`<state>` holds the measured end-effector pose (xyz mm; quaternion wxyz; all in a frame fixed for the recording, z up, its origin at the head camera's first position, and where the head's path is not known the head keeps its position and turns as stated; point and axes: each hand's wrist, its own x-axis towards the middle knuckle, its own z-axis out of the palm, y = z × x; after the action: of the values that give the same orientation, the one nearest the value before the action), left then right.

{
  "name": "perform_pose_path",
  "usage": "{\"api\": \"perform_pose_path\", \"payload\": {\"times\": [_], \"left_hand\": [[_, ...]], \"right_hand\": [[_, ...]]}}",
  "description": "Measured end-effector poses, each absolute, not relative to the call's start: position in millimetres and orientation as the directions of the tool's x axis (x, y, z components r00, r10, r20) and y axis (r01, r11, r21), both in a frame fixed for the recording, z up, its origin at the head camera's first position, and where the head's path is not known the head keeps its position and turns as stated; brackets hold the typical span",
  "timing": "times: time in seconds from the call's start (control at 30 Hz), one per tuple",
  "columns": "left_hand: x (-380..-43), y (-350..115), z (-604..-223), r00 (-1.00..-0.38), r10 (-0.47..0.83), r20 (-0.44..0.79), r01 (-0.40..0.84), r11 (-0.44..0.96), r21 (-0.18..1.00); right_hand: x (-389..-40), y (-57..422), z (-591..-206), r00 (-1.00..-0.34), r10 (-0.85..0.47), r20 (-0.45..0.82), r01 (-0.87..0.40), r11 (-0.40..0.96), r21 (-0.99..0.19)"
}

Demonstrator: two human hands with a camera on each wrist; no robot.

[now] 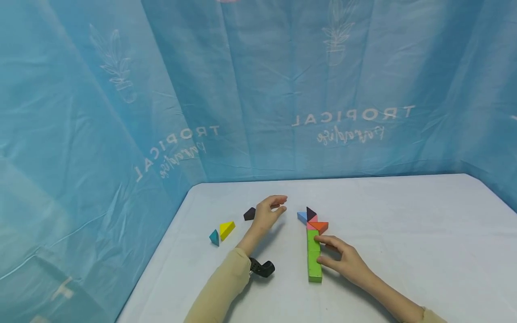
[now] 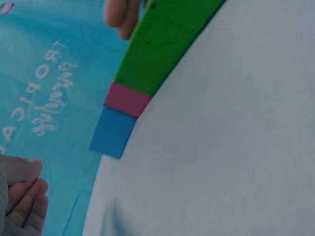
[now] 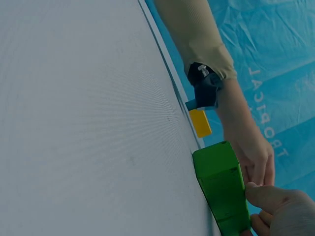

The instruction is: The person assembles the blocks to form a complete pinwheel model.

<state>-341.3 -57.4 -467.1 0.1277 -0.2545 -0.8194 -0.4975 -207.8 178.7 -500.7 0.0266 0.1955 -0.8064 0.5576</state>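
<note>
Two green blocks (image 1: 314,264) lie end to end on the white table. Beyond their far end sit pink (image 1: 310,225) and blue (image 1: 302,217) pieces, a black triangular block (image 1: 310,214) and an orange-red triangular block (image 1: 321,226). My right hand (image 1: 350,264) touches the right side of the green row, index finger and thumb spread along it. In the right wrist view its thumb (image 3: 268,196) rests against the green side face. My left hand (image 1: 269,211) hovers left of the coloured pieces, fingers loosely bent and nothing between them.
Left of my left arm lie a yellow block (image 1: 226,230) and a teal block (image 1: 214,237). A dark pentagonal block (image 1: 249,214) is partly behind the left hand. The black wrist camera (image 1: 263,268) juts from the left sleeve. Blue curtains (image 1: 258,89) hang around the table.
</note>
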Motion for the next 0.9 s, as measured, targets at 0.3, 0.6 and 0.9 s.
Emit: {"api": "perform_pose_path", "payload": {"times": [0.3,0.6,0.9], "left_hand": [[-333.3,-101.0,-466.8,-0.871,0.088,0.483,0.478,0.375,0.794],[-332.9,-129.4,-484.8,-0.876,0.021,0.483,0.463,0.319,0.827],[-335.4,-134.6,-494.0,-0.927,0.069,0.367,0.369,0.331,0.869]], "right_hand": [[-208.6,180.1,-503.5,-0.916,-0.297,0.271,-0.358,0.295,-0.886],[-206.9,178.5,-500.6,-0.911,-0.301,0.284,-0.372,0.297,-0.880],[-207.3,179.0,-500.7,-0.912,-0.298,0.281,-0.370,0.303,-0.878]]}}
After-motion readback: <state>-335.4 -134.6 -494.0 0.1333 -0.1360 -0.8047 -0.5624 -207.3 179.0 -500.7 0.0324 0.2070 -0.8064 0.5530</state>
